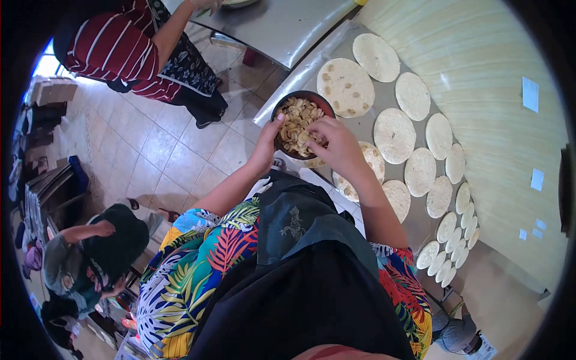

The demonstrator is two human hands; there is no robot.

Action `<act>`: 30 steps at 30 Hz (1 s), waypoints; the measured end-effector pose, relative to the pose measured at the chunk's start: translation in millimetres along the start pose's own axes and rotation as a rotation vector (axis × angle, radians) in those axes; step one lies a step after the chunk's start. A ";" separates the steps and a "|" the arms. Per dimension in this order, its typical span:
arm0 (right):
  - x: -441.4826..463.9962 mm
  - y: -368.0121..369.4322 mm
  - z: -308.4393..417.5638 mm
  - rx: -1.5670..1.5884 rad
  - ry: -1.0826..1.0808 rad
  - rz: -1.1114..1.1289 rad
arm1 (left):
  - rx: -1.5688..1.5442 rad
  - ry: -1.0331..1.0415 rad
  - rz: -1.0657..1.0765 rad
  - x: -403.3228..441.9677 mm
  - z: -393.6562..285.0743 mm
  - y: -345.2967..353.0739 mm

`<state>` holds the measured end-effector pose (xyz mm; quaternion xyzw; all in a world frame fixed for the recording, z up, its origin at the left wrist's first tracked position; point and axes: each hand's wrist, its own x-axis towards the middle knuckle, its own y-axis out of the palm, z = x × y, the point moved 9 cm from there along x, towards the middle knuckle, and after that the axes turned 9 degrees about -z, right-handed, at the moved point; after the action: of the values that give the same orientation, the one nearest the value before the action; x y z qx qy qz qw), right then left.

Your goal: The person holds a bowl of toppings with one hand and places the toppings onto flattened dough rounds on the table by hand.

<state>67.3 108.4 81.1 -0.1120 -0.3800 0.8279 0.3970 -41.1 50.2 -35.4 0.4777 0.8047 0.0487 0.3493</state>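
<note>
Near twelve o'clock in your view, your round, dark bowl (pixel 319 100) with a reddish inside holds a heap of thin, pale-brown slices (pixel 293 133). Pale, flat dough rounds (pixel 394 136) lie spread from one to four o'clock; your topped round (pixel 351 87), dotted with slices, sits at the bowl's two o'clock.

There is room to pass above the flatbreads (pixel 394 135), which lie low on the table (pixel 384 96). The bowl (pixel 323 101) stands in the way by the table's left edge, and the wall (pixel 492 108) bounds the right.
</note>
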 end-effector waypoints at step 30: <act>-83.1 -26.0 -91.0 0.853 0.572 -0.283 | 0.129 -0.249 0.217 -36.8 58.9 70.8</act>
<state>181.3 106.2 27.8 -0.1095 0.1022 0.7837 0.6028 57.8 43.8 -31.5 0.5854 0.7003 -0.0250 0.4076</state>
